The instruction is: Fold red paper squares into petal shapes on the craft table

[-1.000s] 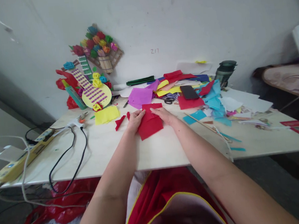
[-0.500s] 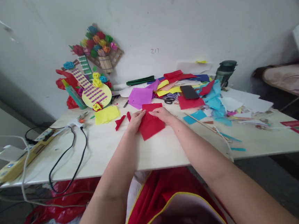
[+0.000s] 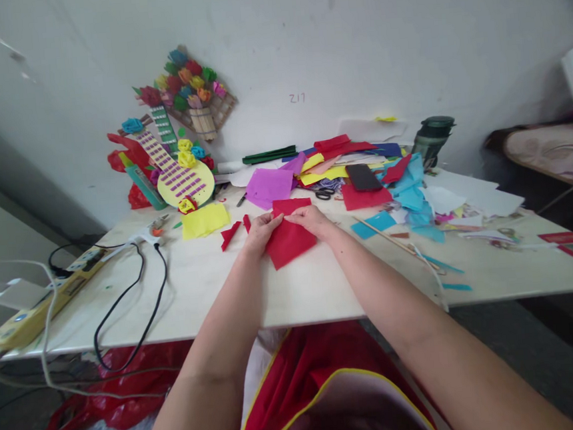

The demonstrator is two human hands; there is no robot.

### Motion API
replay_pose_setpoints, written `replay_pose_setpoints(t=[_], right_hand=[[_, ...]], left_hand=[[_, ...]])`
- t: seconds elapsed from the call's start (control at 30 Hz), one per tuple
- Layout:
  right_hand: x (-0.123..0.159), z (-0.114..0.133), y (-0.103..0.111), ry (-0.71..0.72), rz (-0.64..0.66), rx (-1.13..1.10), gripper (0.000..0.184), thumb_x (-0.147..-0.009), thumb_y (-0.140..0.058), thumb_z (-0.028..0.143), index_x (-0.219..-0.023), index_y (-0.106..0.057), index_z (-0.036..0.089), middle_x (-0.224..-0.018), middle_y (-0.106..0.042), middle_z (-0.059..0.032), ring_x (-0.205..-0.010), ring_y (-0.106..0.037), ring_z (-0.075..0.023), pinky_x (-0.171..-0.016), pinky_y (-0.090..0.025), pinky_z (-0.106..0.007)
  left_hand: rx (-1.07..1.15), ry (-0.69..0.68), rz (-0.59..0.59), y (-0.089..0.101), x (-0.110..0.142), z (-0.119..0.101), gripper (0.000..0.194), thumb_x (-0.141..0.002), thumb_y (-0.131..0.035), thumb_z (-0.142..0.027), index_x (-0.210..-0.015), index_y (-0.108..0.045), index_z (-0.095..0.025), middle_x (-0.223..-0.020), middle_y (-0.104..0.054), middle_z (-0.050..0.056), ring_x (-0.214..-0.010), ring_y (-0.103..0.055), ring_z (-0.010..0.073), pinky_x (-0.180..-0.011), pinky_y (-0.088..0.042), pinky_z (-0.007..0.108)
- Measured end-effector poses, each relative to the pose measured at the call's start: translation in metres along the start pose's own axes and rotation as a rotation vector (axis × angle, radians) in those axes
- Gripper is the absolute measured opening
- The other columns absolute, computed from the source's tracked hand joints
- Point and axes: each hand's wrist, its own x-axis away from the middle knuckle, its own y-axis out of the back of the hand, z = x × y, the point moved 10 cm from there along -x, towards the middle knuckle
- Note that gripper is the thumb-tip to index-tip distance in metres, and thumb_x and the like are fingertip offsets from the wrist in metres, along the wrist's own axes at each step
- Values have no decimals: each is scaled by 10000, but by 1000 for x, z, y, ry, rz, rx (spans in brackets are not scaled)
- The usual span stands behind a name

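Note:
Red crepe paper lies on the table in front of me, with another red edge showing beyond my fingers. My left hand pinches the paper at its upper left side. From the right, my right hand grips it too, thumb and fingers pressed together. The fingertips of both hands nearly meet over the sheet; just what fold they hold is too small to make out. Left of my left hand rest small rolled red paper pieces and a yellow paper square.
A paper pile with a phone and scissors lies behind my hands. A wooden stick and blue paper are at right. The power strip, cables, glue bottle and flower-decorated guitar craft stand left.
My left hand has shifted slightly to the right along the red paper, closer to my right hand. The right hand has hardly moved.

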Motion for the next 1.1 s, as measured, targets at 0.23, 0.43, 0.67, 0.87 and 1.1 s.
replay_pose_setpoints(t=[0.23, 0.43, 0.67, 0.87, 1.1], right_hand=[[1, -2, -4, -29, 25, -76, 257, -620, -673, 409, -641, -637, 155, -612, -596, -2, -596, -520, -128, -611, -401, -275], [2, 3, -6, 9, 46, -54, 241, -638, -656, 393, -621, -629, 154, -592, -571, 13, -590, -499, -119, -615, -390, -268], [3, 11, -4, 30, 35, -74, 194, -615, -654, 339, -573, -614, 154, -568, -550, 17, -590, -475, -116, -640, -371, -278], [4, 10, -3, 12, 21, -97, 212, -613, -657, 350, -565, -595, 153, -562, -541, 23, -584, -468, -110, -618, -364, -264], [7, -3, -14, -103, 106, -173, 290, -636, -661, 427, -580, -542, 168, -538, -533, 17, -534, -481, -119, -537, -361, -253]], left_hand=[[14, 33, -43, -2, 8, -6, 323, -610, -754, -406, -648, -547, -161, -550, -581, -8, -457, -500, 92, -457, -349, 225], [31, 29, -38, -2, 6, -5, 357, -589, -766, -413, -629, -511, -167, -534, -559, -29, -450, -484, 80, -448, -343, 209], [8, -36, -34, 0, 4, -8, 358, -631, -735, -422, -615, -482, -170, -516, -516, -42, -439, -441, 66, -431, -303, 196], [-53, -91, -104, 3, 4, -16, 330, -612, -737, -429, -675, -543, -168, -551, -551, -36, -477, -483, 83, -465, -354, 204], [-78, -91, -64, -3, 4, -15, 325, -618, -728, -434, -728, -573, -170, -594, -593, -19, -515, -525, 105, -500, -399, 215]])
